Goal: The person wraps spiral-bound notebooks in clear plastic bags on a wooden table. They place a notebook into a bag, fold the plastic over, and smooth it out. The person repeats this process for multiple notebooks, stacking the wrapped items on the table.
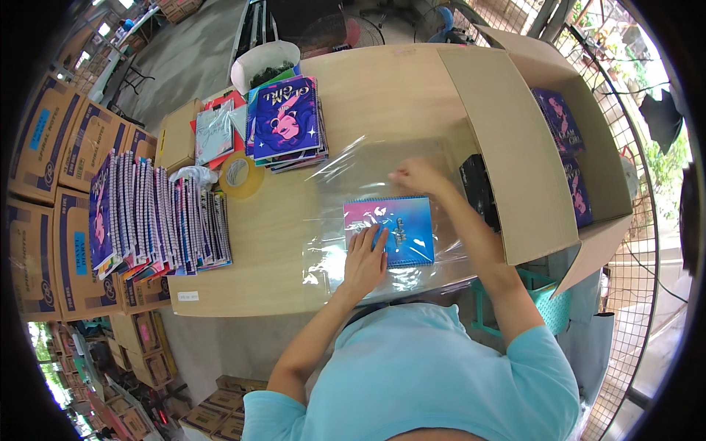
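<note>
A blue and pink spiral notebook (pixel 412 231) lies on clear plastic film (pixel 323 242) spread over the table in front of me. My left hand (pixel 366 253) rests flat on its cover, fingers stretched out. Beyond the notebook's far edge, my right hand (pixel 421 176) is over the film with its fingers curled together. Whether it pinches the film's edge is too small to tell. A stack of notebooks with a purple cover on top (pixel 287 121) stands at the far left of the film.
A long row of spiral notebooks (pixel 158 213) fills the table's left side, near a tape roll (pixel 241 175) and a white bin (pixel 266 62). At right, an open carton (pixel 515 147) holds purple packs (pixel 555 117); a black box (pixel 478 191) stands against it. A teal basket (pixel 551 301) sits below.
</note>
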Motion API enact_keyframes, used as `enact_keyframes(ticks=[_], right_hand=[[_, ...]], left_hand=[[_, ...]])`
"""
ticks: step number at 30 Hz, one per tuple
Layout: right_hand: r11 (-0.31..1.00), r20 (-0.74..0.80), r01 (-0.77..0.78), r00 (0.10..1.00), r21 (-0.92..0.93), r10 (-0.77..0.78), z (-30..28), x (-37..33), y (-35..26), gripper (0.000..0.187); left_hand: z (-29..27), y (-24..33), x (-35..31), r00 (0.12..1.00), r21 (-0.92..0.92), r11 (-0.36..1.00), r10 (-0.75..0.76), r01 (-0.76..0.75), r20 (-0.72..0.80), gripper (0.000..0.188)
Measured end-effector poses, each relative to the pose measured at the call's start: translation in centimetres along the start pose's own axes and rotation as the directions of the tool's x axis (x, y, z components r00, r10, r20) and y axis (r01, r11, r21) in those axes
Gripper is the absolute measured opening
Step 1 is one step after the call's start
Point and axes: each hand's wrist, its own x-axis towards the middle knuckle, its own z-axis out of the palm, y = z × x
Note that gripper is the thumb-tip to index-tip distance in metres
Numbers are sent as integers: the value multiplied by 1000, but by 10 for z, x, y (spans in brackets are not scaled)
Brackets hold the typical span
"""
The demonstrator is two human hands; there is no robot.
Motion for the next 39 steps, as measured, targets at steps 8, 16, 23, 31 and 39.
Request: enact_keyframes(ticks=[8,16,23,31,39], right_hand=[[979,571,-186,795,-88,203,35,35,-9,65],[993,551,-72,826,-97,114,36,16,-12,68],[977,524,-194,844,92,119,43,0,-6,72],[976,607,-211,782,49,139,47,-5,-12,72],[1000,540,-19,841,-13,23,49,-14,-13,65]], left_hand=[[0,30,-8,1000,219,975,-17,18,-8,53],[-1,51,-43,996,240,969,-77,64,46,55],[3,56,-56,993,230,970,-99,82,62,58],[8,68,-85,985,246,962,-147,122,89,62],[8,76,-95,971,263,947,-216,183,104,68]])
